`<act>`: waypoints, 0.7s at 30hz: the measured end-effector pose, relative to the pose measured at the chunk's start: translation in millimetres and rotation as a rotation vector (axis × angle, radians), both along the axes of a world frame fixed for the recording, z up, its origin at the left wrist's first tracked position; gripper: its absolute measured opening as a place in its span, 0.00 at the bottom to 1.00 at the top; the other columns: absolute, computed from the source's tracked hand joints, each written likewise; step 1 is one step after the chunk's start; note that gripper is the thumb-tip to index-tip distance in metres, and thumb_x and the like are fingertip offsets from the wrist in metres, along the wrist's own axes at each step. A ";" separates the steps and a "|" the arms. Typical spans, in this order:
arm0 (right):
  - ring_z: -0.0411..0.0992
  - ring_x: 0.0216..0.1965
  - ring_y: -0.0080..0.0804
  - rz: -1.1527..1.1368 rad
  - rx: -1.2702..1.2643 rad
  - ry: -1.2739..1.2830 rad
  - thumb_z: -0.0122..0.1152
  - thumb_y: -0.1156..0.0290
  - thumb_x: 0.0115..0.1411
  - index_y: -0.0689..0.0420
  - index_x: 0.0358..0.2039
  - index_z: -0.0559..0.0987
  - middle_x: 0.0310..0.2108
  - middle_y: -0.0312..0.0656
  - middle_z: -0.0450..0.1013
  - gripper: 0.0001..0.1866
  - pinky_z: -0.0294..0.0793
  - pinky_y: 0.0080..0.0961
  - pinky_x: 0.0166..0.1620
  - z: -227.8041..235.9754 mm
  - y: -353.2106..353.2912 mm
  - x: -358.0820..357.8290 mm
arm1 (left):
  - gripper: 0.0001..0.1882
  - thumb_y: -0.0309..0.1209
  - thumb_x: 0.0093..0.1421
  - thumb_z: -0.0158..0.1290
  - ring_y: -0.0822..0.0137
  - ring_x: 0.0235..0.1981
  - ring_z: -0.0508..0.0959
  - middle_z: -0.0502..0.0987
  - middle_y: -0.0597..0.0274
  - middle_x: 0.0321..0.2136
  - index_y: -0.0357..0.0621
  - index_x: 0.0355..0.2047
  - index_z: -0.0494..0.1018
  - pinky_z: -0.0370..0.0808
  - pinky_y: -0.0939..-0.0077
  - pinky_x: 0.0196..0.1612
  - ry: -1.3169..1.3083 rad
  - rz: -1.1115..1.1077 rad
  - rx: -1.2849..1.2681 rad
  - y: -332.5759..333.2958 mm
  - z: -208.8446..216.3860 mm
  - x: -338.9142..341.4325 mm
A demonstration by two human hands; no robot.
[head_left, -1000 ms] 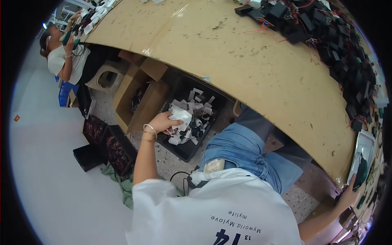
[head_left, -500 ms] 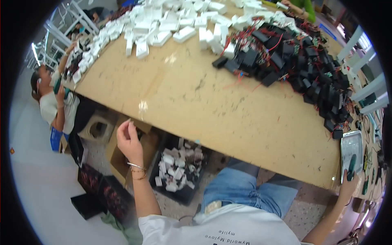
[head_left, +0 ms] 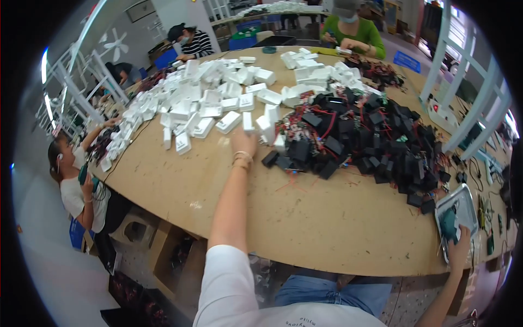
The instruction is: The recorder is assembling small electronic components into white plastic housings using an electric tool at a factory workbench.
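My left hand (head_left: 245,141) reaches across the table to the near edge of a heap of white plastic boxes (head_left: 210,103). Its fingers close on one small white box (head_left: 248,121), partly hiding it. Far to the right, my right hand (head_left: 461,245) is wrapped round a dark green power screwdriver (head_left: 449,224). That tool is over a shallow metal tray (head_left: 468,203) at the table's right side. Black cases with red wires and circuit boards (head_left: 348,136) lie heaped right of my left hand.
The brown tabletop (head_left: 310,229) has a curved near edge. Cartons (head_left: 163,250) stand beneath it on the left. A person with a green tool (head_left: 73,180) works at left; others sit beyond the heaps. White metal posts (head_left: 463,76) and hand tools (head_left: 490,229) are at right.
My left hand has gone from beyond the near table edge forward to the white boxes and closed on one. The right hand has shifted slightly left with the screwdriver. The view has tilted up.
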State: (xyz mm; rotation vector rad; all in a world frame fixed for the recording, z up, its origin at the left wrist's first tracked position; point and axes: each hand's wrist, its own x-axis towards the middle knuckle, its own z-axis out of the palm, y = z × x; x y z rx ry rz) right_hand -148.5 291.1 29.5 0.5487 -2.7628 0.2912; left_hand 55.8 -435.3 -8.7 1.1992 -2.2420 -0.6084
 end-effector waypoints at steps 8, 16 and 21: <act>0.68 0.48 0.38 0.369 -0.451 -0.020 0.58 0.76 0.57 0.61 0.50 0.72 0.51 0.45 0.67 0.19 0.65 0.30 0.53 62.4 -151.1 53.7 | 0.18 0.28 0.61 0.51 0.57 0.41 0.80 0.75 0.56 0.45 0.39 0.51 0.66 0.79 0.63 0.45 1.149 -0.453 0.935 86.6 61.5 70.4; 0.70 0.45 0.38 0.653 -0.498 -0.170 0.63 0.74 0.52 0.58 0.46 0.75 0.49 0.43 0.69 0.19 0.69 0.30 0.50 58.5 -246.8 82.2 | 0.19 0.41 0.54 0.62 0.61 0.21 0.79 0.77 0.57 0.23 0.37 0.36 0.74 0.74 0.72 0.24 0.011 -0.663 -0.205 272.9 74.5 65.5; 0.68 0.51 0.43 0.558 -0.314 0.068 0.63 0.71 0.52 0.57 0.46 0.76 0.51 0.46 0.69 0.19 0.66 0.34 0.54 53.0 -264.1 45.2 | 0.19 0.43 0.51 0.62 0.60 0.22 0.80 0.77 0.58 0.22 0.41 0.34 0.76 0.74 0.67 0.22 -0.297 -0.739 -0.408 361.3 64.2 37.4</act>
